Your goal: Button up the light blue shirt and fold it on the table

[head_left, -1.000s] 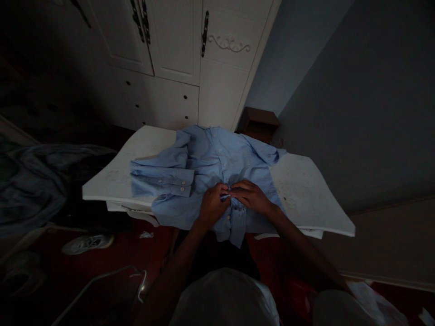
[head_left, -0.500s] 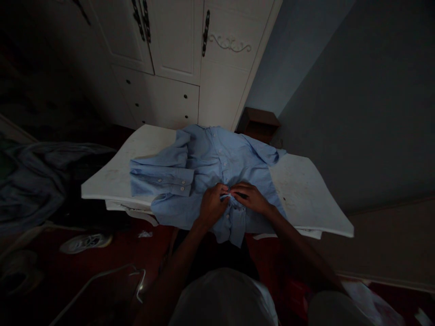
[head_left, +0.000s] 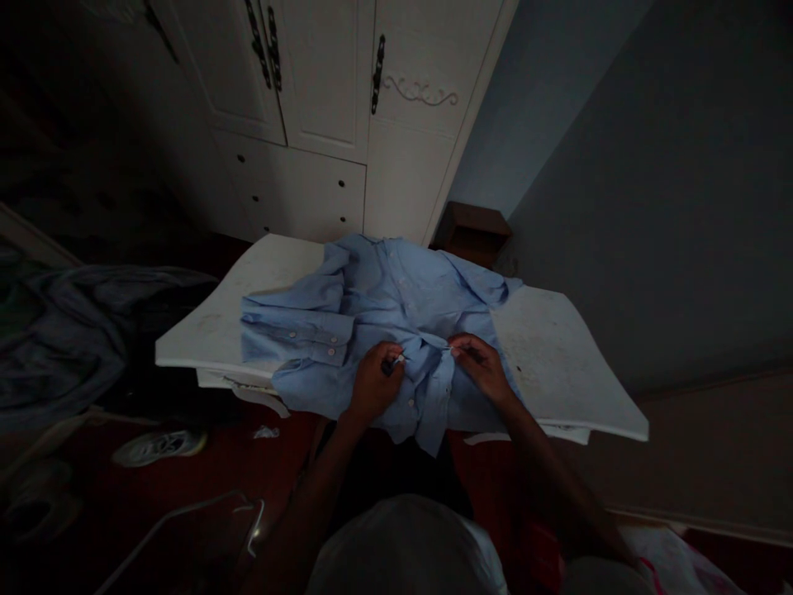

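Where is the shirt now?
Head view, centre: the shirt lies on the white table before the wardrobe, left hand and right hand pinching its front.

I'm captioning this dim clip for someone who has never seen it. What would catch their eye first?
The light blue shirt spread over the white table in the middle stands out against the dark room. At its near edge the left hand and the right hand each pinch one side of the shirt's front opening. Behind the table stands a white wardrobe.
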Action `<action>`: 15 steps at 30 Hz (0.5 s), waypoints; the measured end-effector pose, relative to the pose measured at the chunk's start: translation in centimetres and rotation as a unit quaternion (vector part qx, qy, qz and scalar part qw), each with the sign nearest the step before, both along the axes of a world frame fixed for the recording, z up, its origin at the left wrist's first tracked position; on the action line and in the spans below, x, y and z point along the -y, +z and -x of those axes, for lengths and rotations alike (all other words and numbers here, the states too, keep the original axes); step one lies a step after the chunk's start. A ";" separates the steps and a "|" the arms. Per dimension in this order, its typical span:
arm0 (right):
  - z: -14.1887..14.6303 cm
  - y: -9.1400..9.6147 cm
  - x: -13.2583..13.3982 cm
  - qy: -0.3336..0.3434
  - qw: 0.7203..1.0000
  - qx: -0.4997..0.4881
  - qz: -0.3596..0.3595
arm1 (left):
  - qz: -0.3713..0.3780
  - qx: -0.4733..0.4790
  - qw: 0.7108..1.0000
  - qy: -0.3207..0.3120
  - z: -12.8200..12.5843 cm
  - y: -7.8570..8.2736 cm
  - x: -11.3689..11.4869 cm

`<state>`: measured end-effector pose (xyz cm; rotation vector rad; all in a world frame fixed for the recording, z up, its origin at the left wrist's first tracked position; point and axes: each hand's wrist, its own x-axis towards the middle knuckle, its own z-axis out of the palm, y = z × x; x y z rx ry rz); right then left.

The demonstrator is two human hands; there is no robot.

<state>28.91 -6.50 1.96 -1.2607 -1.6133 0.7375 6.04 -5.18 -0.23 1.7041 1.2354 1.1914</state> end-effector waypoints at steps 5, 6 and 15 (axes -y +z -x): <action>-0.6 0.1 2.5 0.022 0.999 -0.014 0.040 | -0.004 -0.032 0.999 -0.043 2.3 0.7 0.8; -0.4 0.2 3.0 0.052 0.997 0.002 0.050 | -0.012 -0.056 0.997 -0.055 2.6 1.0 0.9; 1.8 2.5 3.6 0.063 0.991 0.112 0.033 | -0.150 -0.265 0.951 -0.046 0.7 2.9 -0.6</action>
